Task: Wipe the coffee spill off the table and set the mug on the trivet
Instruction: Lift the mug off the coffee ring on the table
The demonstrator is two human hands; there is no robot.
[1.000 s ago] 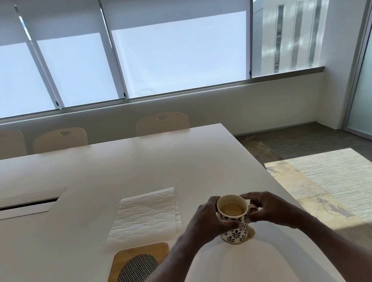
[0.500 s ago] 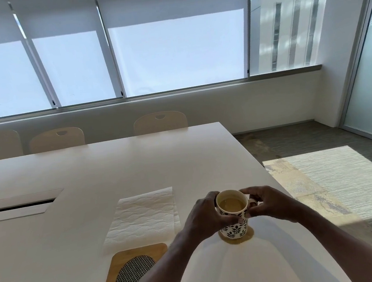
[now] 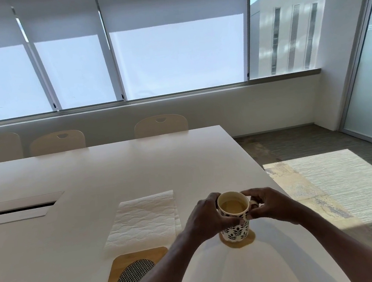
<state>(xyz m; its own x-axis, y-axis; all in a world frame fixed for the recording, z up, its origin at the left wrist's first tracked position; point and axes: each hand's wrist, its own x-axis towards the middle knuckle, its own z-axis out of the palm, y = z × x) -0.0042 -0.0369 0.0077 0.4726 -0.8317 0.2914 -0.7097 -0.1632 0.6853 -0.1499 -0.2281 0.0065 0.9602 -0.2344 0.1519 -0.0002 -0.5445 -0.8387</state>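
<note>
The mug [image 3: 233,218], part full of pale coffee, sits over a brown coffee spill [image 3: 238,243] on the white table [image 3: 92,172]. The left hand [image 3: 207,218] wraps its side; the right hand's [image 3: 269,205] fingers [image 3: 251,192] grip its handle and rim. A paper towel [image 3: 142,220] and trivet [image 3: 127,276] lie to the left.

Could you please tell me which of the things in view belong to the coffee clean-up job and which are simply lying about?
Belonging to the job:
mug, gripped by the left hand and right hand
coffee spill beneath it
paper towel
trivet
table

Just lying about:
chairs behind the table
cable hatch in the tabletop
</note>
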